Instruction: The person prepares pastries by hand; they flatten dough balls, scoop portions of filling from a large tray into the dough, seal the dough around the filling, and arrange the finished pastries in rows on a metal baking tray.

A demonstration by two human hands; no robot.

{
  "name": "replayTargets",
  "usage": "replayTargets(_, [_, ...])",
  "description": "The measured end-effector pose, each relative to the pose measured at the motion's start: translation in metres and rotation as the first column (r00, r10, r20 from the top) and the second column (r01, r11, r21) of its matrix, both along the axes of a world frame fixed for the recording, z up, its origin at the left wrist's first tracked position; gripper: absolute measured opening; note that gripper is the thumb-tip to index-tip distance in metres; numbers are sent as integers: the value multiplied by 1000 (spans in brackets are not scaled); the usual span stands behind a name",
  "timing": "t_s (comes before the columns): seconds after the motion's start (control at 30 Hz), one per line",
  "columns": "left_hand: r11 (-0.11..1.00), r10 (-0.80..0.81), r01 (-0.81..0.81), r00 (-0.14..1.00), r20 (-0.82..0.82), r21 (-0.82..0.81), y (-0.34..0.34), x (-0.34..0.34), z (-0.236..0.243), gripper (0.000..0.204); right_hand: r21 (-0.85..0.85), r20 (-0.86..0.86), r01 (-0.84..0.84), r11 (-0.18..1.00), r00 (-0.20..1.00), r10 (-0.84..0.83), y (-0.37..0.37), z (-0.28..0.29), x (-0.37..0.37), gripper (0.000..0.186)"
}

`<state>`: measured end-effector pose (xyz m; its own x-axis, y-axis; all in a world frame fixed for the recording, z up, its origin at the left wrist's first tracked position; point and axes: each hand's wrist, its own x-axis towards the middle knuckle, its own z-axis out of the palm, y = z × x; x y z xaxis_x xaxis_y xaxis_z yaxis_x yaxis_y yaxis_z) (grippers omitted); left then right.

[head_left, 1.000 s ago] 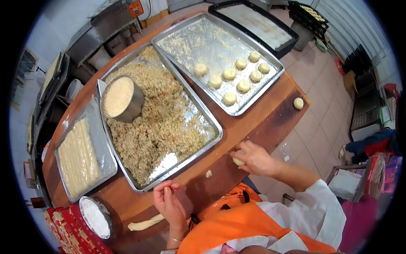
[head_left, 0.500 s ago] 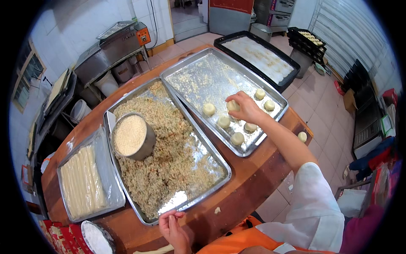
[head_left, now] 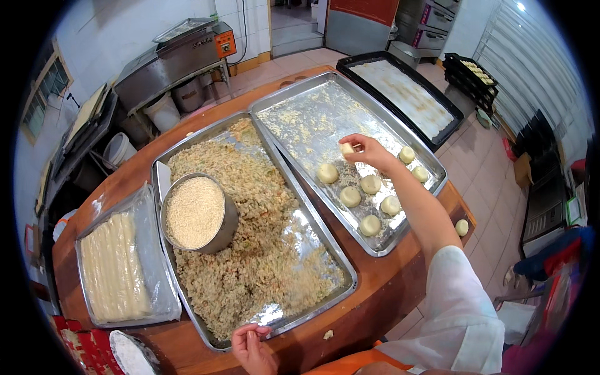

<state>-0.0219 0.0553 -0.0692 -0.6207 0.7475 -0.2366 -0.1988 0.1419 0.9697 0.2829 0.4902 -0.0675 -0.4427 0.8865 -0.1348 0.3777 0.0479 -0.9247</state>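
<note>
My right hand (head_left: pixel 365 153) is closed on a small pale dough ball (head_left: pixel 347 149), held at the fingertips above a large metal tray (head_left: pixel 294 140). Several flattened round dough balls (head_left: pixel 350 197) sit on the tray around and below that hand. Thinly scattered crumbs and flour cover its far part. My left hand (head_left: pixel 253 350), its fingers curled in, is at the near edge of a second metal tray (head_left: pixel 322 300); nothing shows in it. That tray holds a spread of crumbly, chopped filling (head_left: pixel 250 269). A metal pot (head_left: pixel 225 215) of pale grains or crumbs (head_left: pixel 195 212) stands in the filling.
Long dough strips (head_left: pixel 115 269) lie under plastic on a tray at the left. A bowl of white powder (head_left: pixel 132 353) stands at the near left. One dough ball (head_left: pixel 462 227) rests at the wooden table's (head_left: pixel 400 265) right edge. A black baking tray (head_left: pixel 400 94) lies beyond.
The view has shifted, so the trays appear lower and further right. My right hand has drawn back toward the tray's left with a dough ball, and another ball now shows below it.
</note>
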Motion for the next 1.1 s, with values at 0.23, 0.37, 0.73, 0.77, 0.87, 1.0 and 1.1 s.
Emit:
replayTargets(0.23, [1000,-26,28,991,129,-14,0,-4,0,15,-301,-661,-240,923,750,-20,-13,-13,21,52])
replayTargets(0.37, [999,-32,26,990,139,43,4,-2,5,15,-265,-555,-163,950,832,-12,-18,-9,20,56])
replayTargets(0.73, [997,-49,43,994,96,69,6,-2,2,15,512,476,-179,840,873,-105,-11,11,7,45])
replayTargets(0.77, [998,-57,52,990,129,37,5,-3,3,15,520,496,-205,829,863,-98,-10,9,6,45])
replayTargets(0.87, [997,-62,67,981,185,-23,3,-6,7,15,483,531,-242,841,845,-62,-9,6,1,43])
replayTargets(1.0, [999,-48,48,987,154,6,5,-4,5,14,476,551,-274,835,834,-40,-6,2,-3,44])
replayTargets(1.1, [997,-63,57,990,125,53,6,-3,0,14,480,581,-299,825,813,-43,-3,-5,-3,44])
